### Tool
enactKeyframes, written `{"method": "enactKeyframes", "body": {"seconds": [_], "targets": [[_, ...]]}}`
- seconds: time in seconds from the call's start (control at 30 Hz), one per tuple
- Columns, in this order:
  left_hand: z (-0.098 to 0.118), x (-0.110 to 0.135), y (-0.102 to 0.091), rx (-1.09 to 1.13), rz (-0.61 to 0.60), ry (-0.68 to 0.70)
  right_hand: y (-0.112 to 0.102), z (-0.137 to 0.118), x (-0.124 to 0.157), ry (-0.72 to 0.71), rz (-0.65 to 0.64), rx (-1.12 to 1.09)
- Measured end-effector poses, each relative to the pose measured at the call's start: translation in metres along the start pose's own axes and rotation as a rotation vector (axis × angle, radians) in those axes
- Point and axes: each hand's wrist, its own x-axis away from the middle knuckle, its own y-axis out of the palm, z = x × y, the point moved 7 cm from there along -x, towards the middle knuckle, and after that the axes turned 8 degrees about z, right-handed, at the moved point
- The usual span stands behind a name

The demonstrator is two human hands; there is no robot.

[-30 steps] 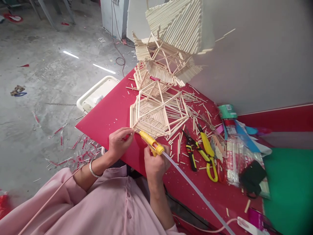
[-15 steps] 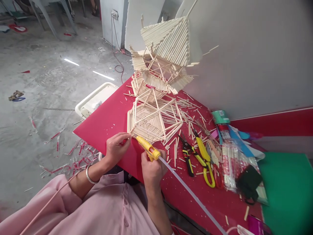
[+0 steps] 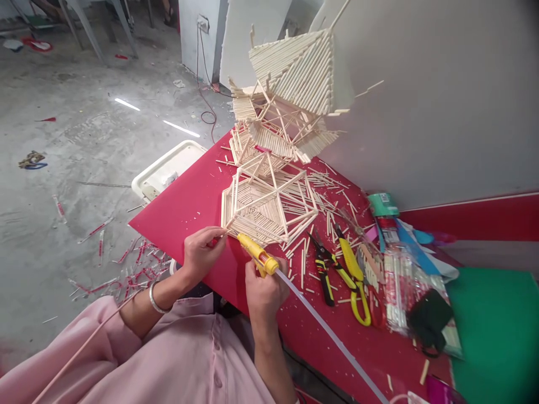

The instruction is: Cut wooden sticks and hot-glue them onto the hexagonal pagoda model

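My left hand (image 3: 202, 253) pinches a thin wooden stick (image 3: 229, 229) between thumb and fingertips, at the near left corner of an open stick frame (image 3: 275, 193). My right hand (image 3: 265, 287) is wrapped round a yellow glue gun (image 3: 257, 253), its nozzle pointing at that corner, close to my left fingertips. A long translucent glue stick (image 3: 328, 331) sticks out of the gun's back end. Beneath the frame lies a panel of sticks (image 3: 252, 212) in a concentric pattern. Behind it rises a tiered stick model (image 3: 295, 84) with slatted roofs.
Loose sticks (image 3: 324, 182) litter the red tabletop (image 3: 177, 207). To the right lie black-and-yellow pliers (image 3: 323, 275), a yellow-handled cutter (image 3: 357, 280), packed sticks (image 3: 396, 286) and a green tape roll (image 3: 383, 205). A white tray (image 3: 168, 163) stands beyond the left edge.
The view has shifted slightly, so the table and model appear a little further right. Both hands keep nearly the same pose and grip at the frame's corner.
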Motion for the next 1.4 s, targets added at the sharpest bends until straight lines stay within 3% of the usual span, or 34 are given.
{"method": "enactKeyframes", "body": {"seconds": [1.4], "targets": [[-0.0036, 0.0013, 0.0023, 0.002, -0.027, -0.025, 0.0027, -0.0014, -0.0018, 0.002, -0.038, -0.035]]}}
